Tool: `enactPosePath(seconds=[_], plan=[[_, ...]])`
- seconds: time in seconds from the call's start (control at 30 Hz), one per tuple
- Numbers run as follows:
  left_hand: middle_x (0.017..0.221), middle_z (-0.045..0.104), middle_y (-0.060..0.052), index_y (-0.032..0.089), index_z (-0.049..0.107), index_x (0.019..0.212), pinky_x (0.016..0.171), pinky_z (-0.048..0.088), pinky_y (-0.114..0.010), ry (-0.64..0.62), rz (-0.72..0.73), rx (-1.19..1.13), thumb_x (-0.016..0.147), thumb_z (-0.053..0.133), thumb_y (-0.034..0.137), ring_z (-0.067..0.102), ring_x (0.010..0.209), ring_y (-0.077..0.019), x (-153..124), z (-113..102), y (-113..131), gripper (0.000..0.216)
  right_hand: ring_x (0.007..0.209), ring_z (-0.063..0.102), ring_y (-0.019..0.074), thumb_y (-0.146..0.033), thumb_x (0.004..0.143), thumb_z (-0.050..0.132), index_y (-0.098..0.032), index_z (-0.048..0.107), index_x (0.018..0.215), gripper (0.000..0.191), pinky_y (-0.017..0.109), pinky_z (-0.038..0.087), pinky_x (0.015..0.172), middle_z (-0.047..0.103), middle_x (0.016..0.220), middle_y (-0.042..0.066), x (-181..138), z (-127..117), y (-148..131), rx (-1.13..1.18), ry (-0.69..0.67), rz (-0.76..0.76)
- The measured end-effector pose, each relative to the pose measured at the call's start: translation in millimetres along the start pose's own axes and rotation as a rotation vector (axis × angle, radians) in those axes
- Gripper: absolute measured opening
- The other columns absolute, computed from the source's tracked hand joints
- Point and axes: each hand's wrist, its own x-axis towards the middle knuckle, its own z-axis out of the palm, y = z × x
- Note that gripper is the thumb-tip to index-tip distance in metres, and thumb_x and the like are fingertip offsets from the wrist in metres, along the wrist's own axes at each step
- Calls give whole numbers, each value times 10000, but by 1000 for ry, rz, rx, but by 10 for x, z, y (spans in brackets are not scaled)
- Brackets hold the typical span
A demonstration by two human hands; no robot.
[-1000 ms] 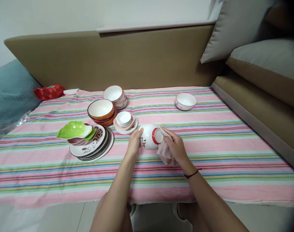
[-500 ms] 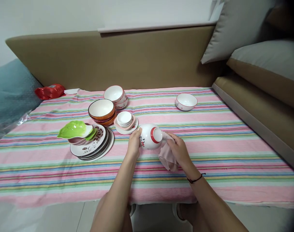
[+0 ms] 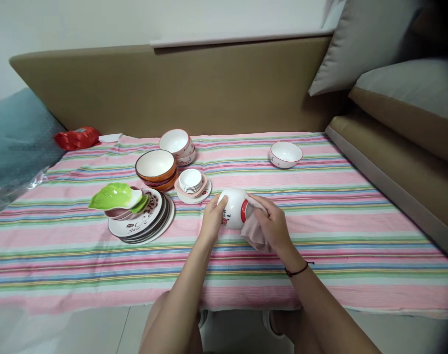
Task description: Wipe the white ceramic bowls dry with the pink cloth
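Observation:
My left hand (image 3: 211, 219) grips the rim side of a white bowl (image 3: 233, 209) with a red foot ring and a small painted pattern. The bowl is tipped on its side, its base facing right. In my right hand (image 3: 274, 223) is a pale pink cloth (image 3: 255, 233), pressed against the bowl's base; part of it hangs below the fingers. Left of the bowl stands a stack of small white dishes (image 3: 190, 180) on a pink dish and a plate.
Farther left are brown-orange bowls (image 3: 156, 167), stacked plates (image 3: 165, 222) topped by a green leaf-shaped dish (image 3: 115, 196), and red-rimmed bowls (image 3: 175, 142). Another red-rimmed bowl (image 3: 286, 155) stands at the back right. A red plastic bundle (image 3: 77, 138) lies by the blue cushion (image 3: 19, 132).
The bowl has turned so its base faces farther right, and my left hand has shifted slightly right with it. The cloth in my right hand now covers more of the base.

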Motion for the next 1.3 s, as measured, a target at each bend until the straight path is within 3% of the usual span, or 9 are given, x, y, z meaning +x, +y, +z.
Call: enactPosePath(seconds=[0.1,0.23,0.6,0.83,1.0,1.13,1.3], plan=[[554,473,43,173,655,783,500,322,-215,-3,1,-9,679,734,518,408,515,-95,0,-2,8,369,1218,592,204,-119,835,432,-261,669,1220,474,399,480,1054,658,1285,13,-44,-13,-26,-181,-86,-216],[538,459,44,176,649,753,489,313,-212,6,-9,-29,667,741,517,412,508,-95,17,-20,10,363,1237,588,178,-73,853,414,-277,641,1260,509,366,500,1051,642,1316,-13,-105,-22,-50,-355,-168,-369],[697,630,10,153,641,822,508,374,-204,134,-137,-216,568,804,451,530,568,-101,148,-155,-51,424,1126,650,188,-57,883,428,-257,620,1287,489,354,554,943,627,1337,-24,-239,77,-53,-523,-286,-499],[713,675,6,149,668,823,543,422,-206,179,-191,-316,632,788,332,578,607,-112,177,-173,-43,291,1129,659,182,-80,879,451,-226,706,1153,402,341,548,972,700,1223,-5,-292,53,15,-477,-221,-436],[767,699,-5,151,676,840,602,464,-220,196,-192,-335,653,785,331,618,680,-132,181,-189,-59,282,1097,676,241,-120,846,457,-234,732,1105,395,410,564,926,717,1185,27,-216,-92,88,-474,-134,-138],[735,657,16,155,667,850,539,415,-209,151,-178,-255,628,800,404,574,631,-116,160,-191,-53,360,1162,633,244,-184,861,460,-234,688,1183,397,428,504,1010,694,1230,40,-78,-212,128,-239,18,55],[642,553,39,150,632,788,483,323,-197,36,-76,-125,641,780,471,469,551,-85,108,-121,-23,382,1179,615,237,-258,879,504,-228,678,1177,346,395,486,1012,683,1249,47,66,-183,100,22,12,53]])
